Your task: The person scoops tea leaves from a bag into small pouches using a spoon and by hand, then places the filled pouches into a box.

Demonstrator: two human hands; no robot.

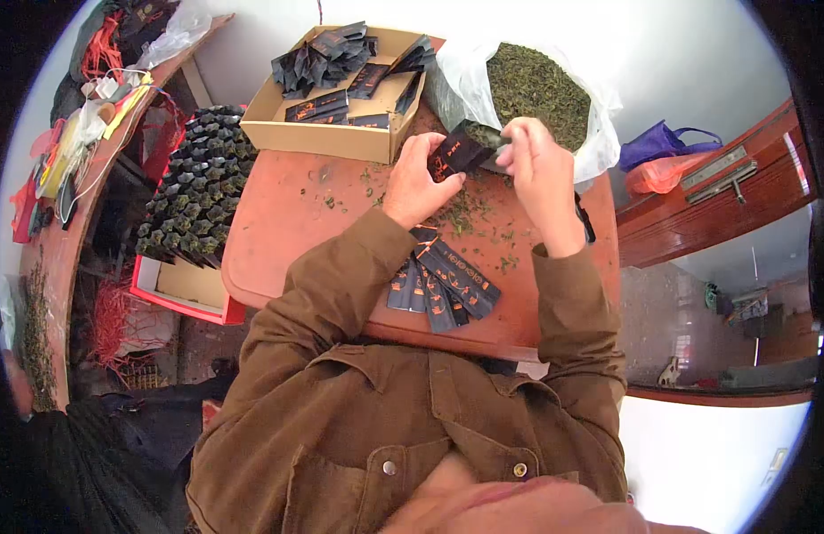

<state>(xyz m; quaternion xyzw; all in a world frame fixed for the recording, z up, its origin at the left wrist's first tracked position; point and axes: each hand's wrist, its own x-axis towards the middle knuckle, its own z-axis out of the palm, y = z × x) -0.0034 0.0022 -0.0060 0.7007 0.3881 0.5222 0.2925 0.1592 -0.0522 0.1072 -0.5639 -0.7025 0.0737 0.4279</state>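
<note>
My left hand (421, 182) is closed on a small black packet (458, 154) with orange print, held tilted over the red-brown table (296, 205). Close to the packet's open end is my right hand (535, 165), its fingers bent together around something grey, perhaps a scoop, mostly hidden. Behind my right hand a clear plastic bag (599, 133) holds dried green leaves (536, 89). Several flat black packets (443, 280) lie fanned out near the table's front edge. Loose leaf bits (465, 209) are scattered between them and my hands.
A cardboard box (318, 141) of black packets stands at the table's back left. Left of the table, a red box (225, 307) holds rows of filled black packets (198, 187). A side table (69, 267) carries mixed items. At the right are a purple bag (665, 147) and wooden furniture (741, 214).
</note>
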